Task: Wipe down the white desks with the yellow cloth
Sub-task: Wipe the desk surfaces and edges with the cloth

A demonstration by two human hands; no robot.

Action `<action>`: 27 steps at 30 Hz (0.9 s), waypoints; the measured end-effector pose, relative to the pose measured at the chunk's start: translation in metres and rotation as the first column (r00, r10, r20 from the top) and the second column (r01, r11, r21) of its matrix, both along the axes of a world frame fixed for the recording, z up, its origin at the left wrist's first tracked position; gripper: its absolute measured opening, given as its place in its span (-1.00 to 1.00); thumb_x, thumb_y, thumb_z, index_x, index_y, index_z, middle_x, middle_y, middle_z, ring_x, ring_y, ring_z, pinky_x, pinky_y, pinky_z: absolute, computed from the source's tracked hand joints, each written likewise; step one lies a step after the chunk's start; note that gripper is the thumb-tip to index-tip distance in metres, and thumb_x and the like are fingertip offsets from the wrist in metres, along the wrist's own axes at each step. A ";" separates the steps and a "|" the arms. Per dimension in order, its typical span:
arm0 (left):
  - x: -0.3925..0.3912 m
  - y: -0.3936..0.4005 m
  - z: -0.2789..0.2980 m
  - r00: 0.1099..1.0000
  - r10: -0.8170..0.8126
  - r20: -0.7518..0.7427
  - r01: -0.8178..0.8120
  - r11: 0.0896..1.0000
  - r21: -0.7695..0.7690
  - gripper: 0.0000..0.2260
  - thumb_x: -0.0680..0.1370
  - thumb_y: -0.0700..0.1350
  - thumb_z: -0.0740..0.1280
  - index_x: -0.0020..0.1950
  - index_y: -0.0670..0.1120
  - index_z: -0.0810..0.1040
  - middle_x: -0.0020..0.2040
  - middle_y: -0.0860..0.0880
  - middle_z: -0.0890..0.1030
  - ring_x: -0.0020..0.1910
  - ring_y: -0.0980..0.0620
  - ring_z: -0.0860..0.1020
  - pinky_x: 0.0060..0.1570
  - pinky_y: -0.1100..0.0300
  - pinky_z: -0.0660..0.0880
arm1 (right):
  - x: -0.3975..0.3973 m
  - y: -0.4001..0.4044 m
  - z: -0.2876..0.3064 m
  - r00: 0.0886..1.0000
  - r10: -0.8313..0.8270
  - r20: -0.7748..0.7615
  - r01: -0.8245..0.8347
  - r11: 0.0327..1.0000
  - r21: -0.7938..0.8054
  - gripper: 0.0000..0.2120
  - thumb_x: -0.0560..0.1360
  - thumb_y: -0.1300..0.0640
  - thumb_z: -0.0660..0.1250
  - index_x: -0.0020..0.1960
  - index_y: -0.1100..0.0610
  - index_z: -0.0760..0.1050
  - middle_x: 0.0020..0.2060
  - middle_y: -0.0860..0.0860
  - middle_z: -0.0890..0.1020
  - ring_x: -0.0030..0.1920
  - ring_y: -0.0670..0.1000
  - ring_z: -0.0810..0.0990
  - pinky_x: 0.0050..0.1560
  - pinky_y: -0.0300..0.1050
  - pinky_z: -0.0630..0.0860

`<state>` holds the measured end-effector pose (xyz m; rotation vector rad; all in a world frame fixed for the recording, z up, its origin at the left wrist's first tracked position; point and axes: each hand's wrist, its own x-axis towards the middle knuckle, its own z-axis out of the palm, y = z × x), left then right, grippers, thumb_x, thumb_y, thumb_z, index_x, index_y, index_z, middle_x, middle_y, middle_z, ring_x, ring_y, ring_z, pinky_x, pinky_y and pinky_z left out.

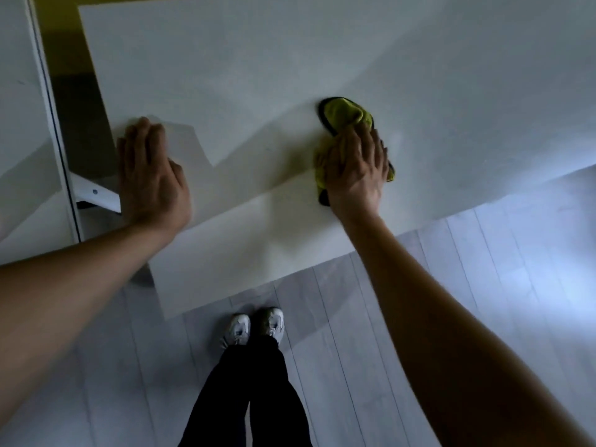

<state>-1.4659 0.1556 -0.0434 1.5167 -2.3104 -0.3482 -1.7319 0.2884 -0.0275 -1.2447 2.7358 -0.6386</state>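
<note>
yellow cloth (346, 119) lies bunched on the white desk (245, 75), near its front edge. my right hand (356, 166) presses it flat, fingers straight. left hand (151, 175) rests palm-down at the desk's left edge, fingers relaxed. sneakers (253, 327) on the grey floor (451, 285) below.
</note>
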 end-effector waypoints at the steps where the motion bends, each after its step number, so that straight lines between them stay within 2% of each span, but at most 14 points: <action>1: -0.001 0.000 0.001 0.999 -0.032 -0.002 0.032 0.999 0.001 -0.52 0.66 -0.22 0.11 0.60 -0.23 0.26 0.62 -0.26 0.24 0.62 -0.26 0.16 0.64 -0.11 0.00 | 0.013 0.001 0.000 1.000 -0.007 -0.004 0.007 1.000 0.012 -0.34 0.57 -0.22 -0.01 0.54 0.12 0.31 0.55 0.12 0.28 0.57 0.20 0.16 0.56 0.18 0.05; 3: -0.007 0.001 0.004 0.995 -0.102 -0.002 0.102 0.995 0.008 -0.54 0.63 -0.29 0.14 0.55 -0.26 0.32 0.58 -0.29 0.30 0.59 -0.29 0.22 0.62 -0.14 0.06 | 0.050 0.005 -0.004 0.997 0.080 -0.003 -0.080 0.997 -0.001 -0.42 0.61 -0.14 0.12 0.51 0.16 0.35 0.53 0.17 0.32 0.55 0.24 0.20 0.55 0.21 0.06; 5: -0.014 0.002 0.008 0.988 -0.152 -0.006 0.152 0.988 0.021 -0.56 0.61 -0.34 0.15 0.50 -0.30 0.39 0.54 -0.32 0.36 0.55 -0.31 0.29 0.59 -0.15 0.14 | 0.093 0.013 -0.012 0.966 0.257 -0.018 -0.258 0.965 -0.045 -0.48 0.61 -0.08 0.22 0.47 0.18 0.40 0.50 0.18 0.36 0.53 0.24 0.24 0.54 0.24 0.07; 8: -0.034 0.013 0.014 0.982 -0.187 -0.036 0.189 0.980 0.068 -0.59 0.60 -0.36 0.15 0.45 -0.33 0.44 0.51 -0.32 0.40 0.53 -0.31 0.32 0.55 -0.14 0.22 | 0.129 0.023 -0.018 0.923 0.384 -0.029 -0.385 0.919 -0.080 -0.48 0.63 -0.14 0.15 0.47 0.13 0.40 0.51 0.11 0.36 0.56 0.17 0.20 0.53 0.26 0.10; 12: -0.072 0.040 0.018 0.964 -0.256 -0.067 0.262 0.959 0.112 -0.57 0.61 -0.39 0.18 0.48 -0.24 0.47 0.56 -0.21 0.39 0.56 -0.22 0.31 0.56 -0.07 0.23 | 0.110 0.034 -0.017 0.889 0.457 -0.036 -0.458 0.887 -0.055 -0.41 0.61 -0.20 0.17 0.56 0.04 0.27 0.56 0.03 0.27 0.60 0.10 0.11 0.55 0.22 0.08; 16: -0.102 0.065 0.016 0.961 -0.271 -0.057 0.275 0.956 0.102 -0.60 0.63 -0.32 0.19 0.49 -0.25 0.45 0.54 -0.24 0.41 0.55 -0.26 0.32 0.56 -0.12 0.23 | 0.061 0.063 -0.012 0.937 0.346 -0.044 -0.349 0.935 -0.070 -0.48 0.62 -0.12 0.21 0.50 0.08 0.38 0.53 0.07 0.34 0.57 0.11 0.20 0.55 0.20 0.11; 20: -0.141 0.106 0.011 0.928 -0.371 -0.036 0.372 0.927 0.039 -0.57 0.60 -0.26 0.26 0.48 -0.29 0.44 0.52 -0.29 0.41 0.53 -0.32 0.34 0.55 -0.19 0.23 | -0.009 0.099 -0.006 0.975 0.221 -0.028 -0.220 0.975 0.031 -0.45 0.62 -0.12 0.18 0.54 0.07 0.32 0.55 0.06 0.31 0.58 0.11 0.17 0.56 0.16 0.09; 23: -0.180 0.127 0.008 0.949 -0.316 -0.004 0.316 0.949 0.022 -0.55 0.61 -0.24 0.25 0.51 -0.29 0.40 0.56 -0.28 0.36 0.57 -0.30 0.29 0.58 -0.19 0.16 | -0.067 0.121 -0.007 0.994 0.112 0.003 -0.111 0.991 0.074 -0.46 0.62 -0.11 0.18 0.56 0.01 0.27 0.57 0.05 0.25 0.58 0.14 0.15 0.57 0.15 0.08; 27: -0.208 0.130 0.004 0.972 -0.231 0.052 0.230 0.973 0.013 -0.51 0.63 -0.17 0.17 0.57 -0.26 0.33 0.61 -0.24 0.29 0.61 -0.25 0.23 0.62 -0.16 0.08 | -0.167 0.147 -0.007 0.994 -0.106 0.017 0.105 0.992 0.063 -0.53 0.62 0.01 0.20 0.52 0.03 0.32 0.56 0.05 0.26 0.56 0.15 0.16 0.55 0.16 0.10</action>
